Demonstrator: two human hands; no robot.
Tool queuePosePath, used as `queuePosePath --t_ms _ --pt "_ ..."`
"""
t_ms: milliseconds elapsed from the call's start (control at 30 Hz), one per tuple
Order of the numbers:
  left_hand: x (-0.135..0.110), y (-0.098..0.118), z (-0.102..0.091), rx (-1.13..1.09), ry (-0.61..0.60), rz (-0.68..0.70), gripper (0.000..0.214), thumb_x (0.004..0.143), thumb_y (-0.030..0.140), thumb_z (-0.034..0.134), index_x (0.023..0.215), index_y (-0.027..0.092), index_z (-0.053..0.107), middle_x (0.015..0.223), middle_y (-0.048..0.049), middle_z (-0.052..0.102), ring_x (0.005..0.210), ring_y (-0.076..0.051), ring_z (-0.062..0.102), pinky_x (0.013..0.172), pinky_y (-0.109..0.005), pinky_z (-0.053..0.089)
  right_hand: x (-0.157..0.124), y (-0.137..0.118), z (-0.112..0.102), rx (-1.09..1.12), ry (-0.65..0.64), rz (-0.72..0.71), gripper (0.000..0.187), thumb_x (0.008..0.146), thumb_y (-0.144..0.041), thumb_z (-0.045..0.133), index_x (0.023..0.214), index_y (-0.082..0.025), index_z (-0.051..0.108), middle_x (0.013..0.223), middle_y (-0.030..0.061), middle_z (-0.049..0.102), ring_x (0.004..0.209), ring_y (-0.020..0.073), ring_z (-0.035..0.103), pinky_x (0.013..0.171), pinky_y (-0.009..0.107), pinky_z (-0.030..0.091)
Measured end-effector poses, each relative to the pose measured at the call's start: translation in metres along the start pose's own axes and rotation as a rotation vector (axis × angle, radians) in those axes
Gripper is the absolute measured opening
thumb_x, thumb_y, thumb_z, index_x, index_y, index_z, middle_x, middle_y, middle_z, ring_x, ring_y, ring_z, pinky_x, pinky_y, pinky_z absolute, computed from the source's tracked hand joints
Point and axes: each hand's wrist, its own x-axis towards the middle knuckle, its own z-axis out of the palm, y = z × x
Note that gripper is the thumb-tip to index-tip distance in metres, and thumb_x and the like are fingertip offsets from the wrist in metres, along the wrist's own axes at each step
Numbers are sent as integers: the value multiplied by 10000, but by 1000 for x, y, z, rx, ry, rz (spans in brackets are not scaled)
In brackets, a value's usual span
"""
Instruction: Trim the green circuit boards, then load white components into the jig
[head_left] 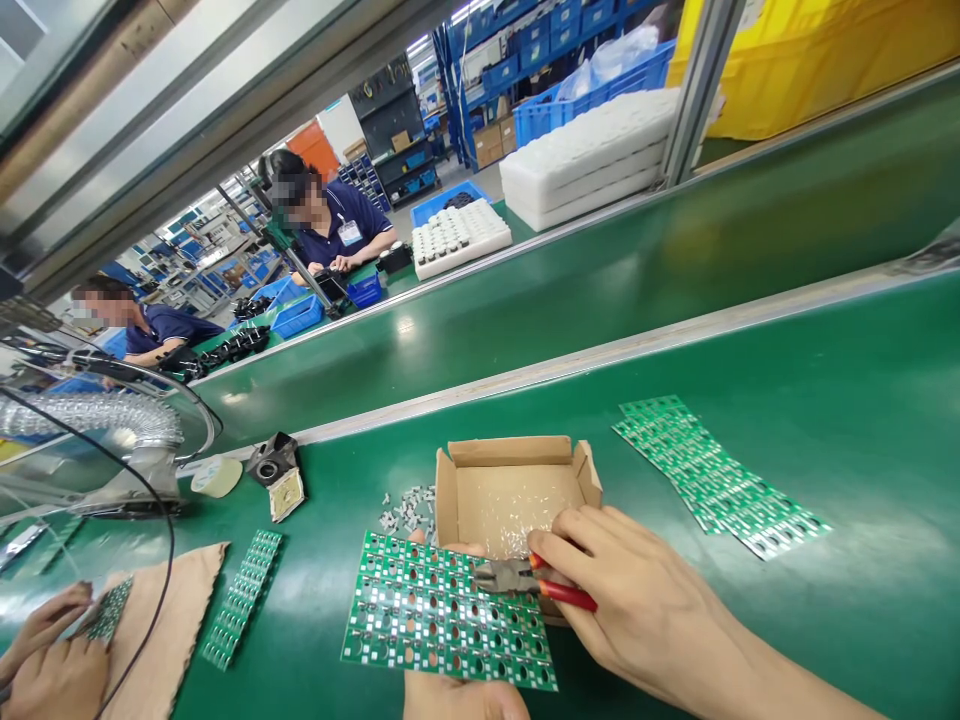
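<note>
My left hand grips a green circuit board panel from below, its thumb at the near edge and fingertips showing past the far edge. The panel is tilted and carries rows of round holes and small pads. In my right hand are red-handled side cutters, their jaws over the panel's upper right part. Whether the jaws touch the board I cannot tell. Just behind the panel stands an open cardboard box with small clear-looking bits on its bottom. Beside it lies a pile of small grey-white parts.
More board panels lie at the right, and a stacked set at the left. Another person's hands work at the lower left over a brown cloth. A tape roll and a black holder sit near the ledge.
</note>
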Motion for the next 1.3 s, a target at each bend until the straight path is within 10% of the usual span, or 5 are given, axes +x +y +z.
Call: queuePosePath --t_ms 133,367,767,1033,1300 --pt "0 12 4 57 -397 114 364 831 589 664 966 252 681 1000 -101 741 1056 -284 666 751 -488 632 -1 -1 1 38 -30 41 157 838 -105 476 784 -219 568 737 14 565 649 185 478 606 300 343" --pt "66 47 19 -36 -1030 388 405 824 630 644 882 230 666 862 -60 705 903 -244 677 747 -414 607 0 4 -5 43 -45 35 167 849 -110 460 806 -215 582 766 26 566 667 197 462 627 320 319" --pt "66 -2 -13 -73 -602 355 287 725 580 744 684 312 649 560 98 676 1027 -267 721 778 -353 673 -1 1 -1 132 -39 17 140 886 -128 475 862 -224 573 801 21 567 682 188 449 653 310 313" --pt "61 10 5 -143 -578 196 427 834 611 646 748 193 649 672 -10 690 754 -215 703 760 -415 600 -4 0 2 61 -58 3 120 847 -116 512 819 -221 563 770 18 569 672 197 474 628 306 329" --pt "13 21 13 -252 -752 100 319 855 552 655 859 233 670 915 -40 707 942 -250 669 778 -390 585 -4 2 1 123 -92 57 145 847 -116 483 815 -227 571 765 15 570 682 193 501 639 303 351"
